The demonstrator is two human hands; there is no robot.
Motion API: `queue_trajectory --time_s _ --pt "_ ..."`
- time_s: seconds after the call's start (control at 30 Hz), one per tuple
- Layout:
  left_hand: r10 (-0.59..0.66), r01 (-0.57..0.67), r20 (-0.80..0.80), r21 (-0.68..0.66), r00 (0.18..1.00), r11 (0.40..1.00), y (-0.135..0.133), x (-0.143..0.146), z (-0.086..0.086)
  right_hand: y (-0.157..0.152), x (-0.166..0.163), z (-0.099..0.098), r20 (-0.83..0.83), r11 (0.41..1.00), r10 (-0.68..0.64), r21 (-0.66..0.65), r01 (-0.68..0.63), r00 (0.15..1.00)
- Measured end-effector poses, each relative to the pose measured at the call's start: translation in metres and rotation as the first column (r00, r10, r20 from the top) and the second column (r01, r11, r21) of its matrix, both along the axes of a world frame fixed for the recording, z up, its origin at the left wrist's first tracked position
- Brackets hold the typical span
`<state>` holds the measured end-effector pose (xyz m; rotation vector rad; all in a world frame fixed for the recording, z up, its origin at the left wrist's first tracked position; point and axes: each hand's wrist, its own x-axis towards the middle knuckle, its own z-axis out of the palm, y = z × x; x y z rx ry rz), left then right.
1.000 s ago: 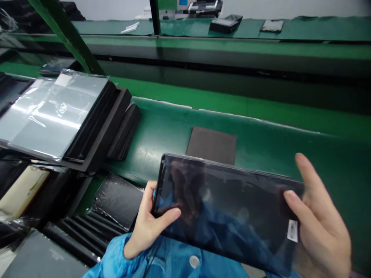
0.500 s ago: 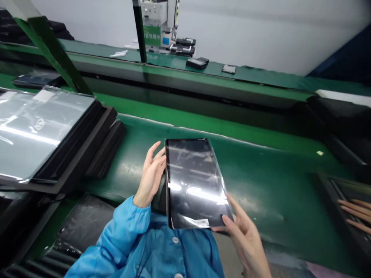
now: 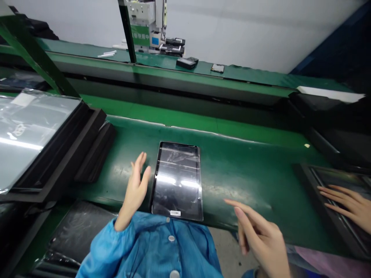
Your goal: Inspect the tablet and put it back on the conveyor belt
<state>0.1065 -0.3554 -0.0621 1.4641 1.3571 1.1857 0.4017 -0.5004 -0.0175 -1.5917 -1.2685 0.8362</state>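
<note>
A black tablet (image 3: 177,180) with a glossy film and a small white label lies flat on the green conveyor belt (image 3: 249,173), right in front of me. My left hand (image 3: 136,189) hovers just left of the tablet's edge, fingers stretched out, holding nothing. My right hand (image 3: 257,231) is lower right of the tablet, apart from it, fingers extended and empty. My blue sleeve and coat fill the bottom of the view.
Black foam trays (image 3: 72,154) topped by clear plastic bags (image 3: 26,131) are stacked at the left. Another person's hand (image 3: 348,202) rests on a dark tray (image 3: 324,193) at the right. A machine (image 3: 150,27) and small devices stand on the far bench.
The tablet went from being held in both hands to lying flat on the belt. Both hands have let go and drawn away from it. The view shifted right.
</note>
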Motion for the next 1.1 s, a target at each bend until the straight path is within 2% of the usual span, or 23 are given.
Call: queue_trajectory --time_s 0.1,0.2,0.27,0.33,0.4,0.47,0.6,0.7,0.87,1.0,1.1 --pt "-0.002 -0.008 -0.068 -0.152 0.998 0.988 -0.033 0.008 -0.024 0.005 -0.014 -0.008 0.076 0.999 0.022 0.039 -0.025 0.997" --pt "0.018 -0.026 -0.043 -0.199 0.999 0.98 -0.054 0.035 -0.042 0.014 -0.034 -0.008 0.14 0.98 0.146 0.112 -0.162 0.979" --pt "-0.06 0.048 -0.065 -0.176 0.996 0.983 -0.055 0.058 -0.049 0.019 -0.05 -0.005 0.15 0.939 0.259 0.191 -0.285 0.954" --pt "-0.226 0.206 -0.129 -0.152 0.966 0.967 -0.048 0.085 -0.053 0.023 -0.063 -0.002 0.173 0.888 0.342 0.263 -0.378 0.924" --pt "-0.41 0.389 -0.181 -0.138 0.894 0.911 -0.038 0.116 -0.055 0.024 -0.073 0.0 0.208 0.855 0.367 0.309 -0.417 0.907" --pt "-0.559 0.546 -0.191 -0.119 0.807 0.829 -0.031 0.152 -0.055 0.024 -0.076 0.0 0.22 0.851 0.343 0.34 -0.401 0.913" --pt "-0.74 0.739 -0.196 -0.093 0.643 0.667 -0.036 0.214 -0.052 0.02 -0.072 0.001 0.16 0.877 0.304 0.338 -0.341 0.939" --pt "-0.796 0.795 -0.195 -0.105 0.573 0.598 -0.051 0.233 -0.05 0.016 -0.069 -0.001 0.187 0.903 0.271 0.292 -0.316 0.944" --pt "-0.854 0.862 -0.243 -0.105 0.461 0.495 -0.068 0.231 -0.049 0.019 -0.079 -0.012 0.213 0.89 0.323 0.263 -0.373 0.922" --pt "-0.813 0.869 -0.41 -0.089 0.413 0.486 -0.062 0.252 -0.042 0.028 -0.084 -0.012 0.242 0.872 0.34 0.28 -0.401 0.909" --pt "-0.82 0.897 -0.437 -0.063 0.369 0.437 -0.056 0.276 -0.041 0.032 -0.079 -0.008 0.25 0.879 0.314 0.288 -0.379 0.916"
